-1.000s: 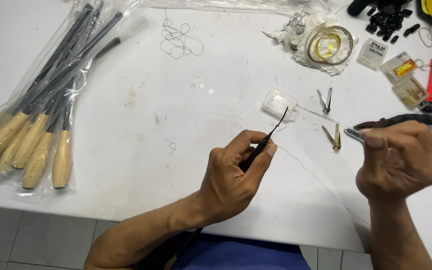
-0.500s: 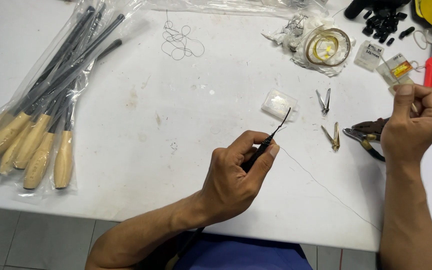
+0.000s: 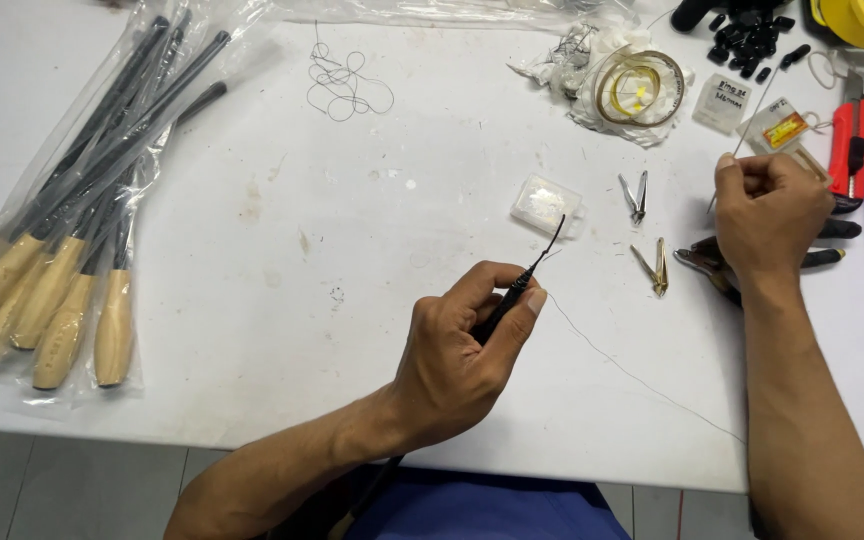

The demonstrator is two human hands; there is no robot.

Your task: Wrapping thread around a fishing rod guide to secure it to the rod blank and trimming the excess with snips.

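Right hand shifted off pliers, now raised just beyond them, fingers pinched together on thin line end.

Left hand: thumb and fingers clamped on slim black rod tip; curved end projects up past fingertips.

Thin line trails from rod tip across white table toward right forearm.

Step judged: rigging line at rod tip.

Next move calls for steady rod, fine pinch, line kept taut.

Beyond fingertips: small clear box, nail clipper. Far left: bagged wooden-handled rods.
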